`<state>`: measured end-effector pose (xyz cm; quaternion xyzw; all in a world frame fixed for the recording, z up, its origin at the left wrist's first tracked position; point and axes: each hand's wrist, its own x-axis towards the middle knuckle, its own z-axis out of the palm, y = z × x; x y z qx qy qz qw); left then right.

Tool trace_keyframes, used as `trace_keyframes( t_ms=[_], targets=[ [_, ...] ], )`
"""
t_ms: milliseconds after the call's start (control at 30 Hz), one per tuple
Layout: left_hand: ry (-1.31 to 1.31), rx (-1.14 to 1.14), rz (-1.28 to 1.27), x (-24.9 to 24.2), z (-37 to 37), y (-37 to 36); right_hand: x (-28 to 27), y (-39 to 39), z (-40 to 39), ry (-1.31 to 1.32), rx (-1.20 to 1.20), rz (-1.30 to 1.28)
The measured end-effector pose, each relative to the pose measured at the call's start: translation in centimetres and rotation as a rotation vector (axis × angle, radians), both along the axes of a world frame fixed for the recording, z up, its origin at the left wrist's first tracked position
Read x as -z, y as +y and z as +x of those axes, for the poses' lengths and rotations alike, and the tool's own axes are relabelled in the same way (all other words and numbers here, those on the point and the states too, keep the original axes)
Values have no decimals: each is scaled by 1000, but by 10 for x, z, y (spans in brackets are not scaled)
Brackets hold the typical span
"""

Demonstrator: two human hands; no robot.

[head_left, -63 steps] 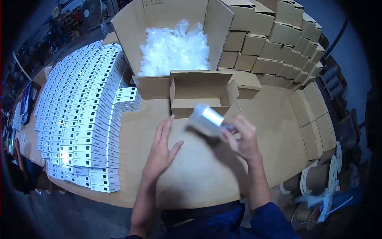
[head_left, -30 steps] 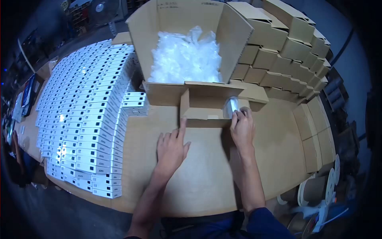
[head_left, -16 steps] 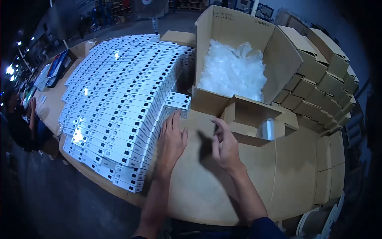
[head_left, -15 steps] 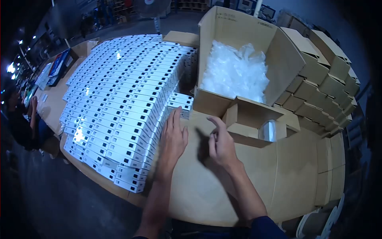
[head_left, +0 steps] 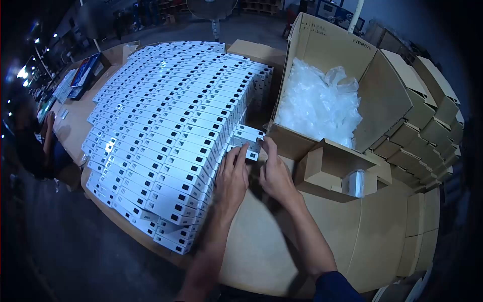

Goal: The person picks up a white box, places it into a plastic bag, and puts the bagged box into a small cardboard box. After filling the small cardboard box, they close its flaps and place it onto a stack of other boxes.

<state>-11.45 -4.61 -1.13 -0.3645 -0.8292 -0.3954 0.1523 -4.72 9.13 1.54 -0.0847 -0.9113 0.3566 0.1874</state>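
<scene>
Stacked white boxes (head_left: 166, 121) with small dark squares on their ends cover the left part of the table. At the right side of that stack lies a small group of the same boxes (head_left: 247, 135). My left hand (head_left: 233, 176) has its fingertips at the near side of this group. My right hand (head_left: 274, 173) touches the group's right end, fingers bent around a box end. Beyond my right hand stands an open cardboard carton (head_left: 322, 176) with a wrapped whitish item (head_left: 355, 183) inside.
A large open carton (head_left: 385, 98) holds clear plastic bags (head_left: 319, 103). Folded brown cartons (head_left: 427, 126) are piled at the right. At the far left a person (head_left: 37, 141) is by the table edge (head_left: 75, 132). A fan (head_left: 212, 6) stands behind.
Both hands have moved to the small group of boxes, and my right hand has closed on its right end. The view has shifted, so the scene sits further right and lower.
</scene>
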Motion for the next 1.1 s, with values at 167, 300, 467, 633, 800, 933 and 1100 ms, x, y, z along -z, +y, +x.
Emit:
trace_keyframes(
  t_ms=[167,300,467,633,800,933,1100],
  targets=[
    [42,-78,31,6,7,4,-12,-2,14,194,-41,44],
    [70,-131,55,-7,34,-6,-52,-7,57,-109,-37,-389],
    [152,8,202,-55,68,-11,-81,8,93,-155,-228,-659],
    [184,244,387,-91,68,19,-105,28,91,80,-191,-1131],
    [-51,517,436,-151,27,66,-129,101,79,271,-102,-875],
    [25,529,249,-166,-36,152,-164,161,64,355,109,-556],
    [198,510,-23,-135,-97,258,-166,202,46,354,372,-234]
  ],
)
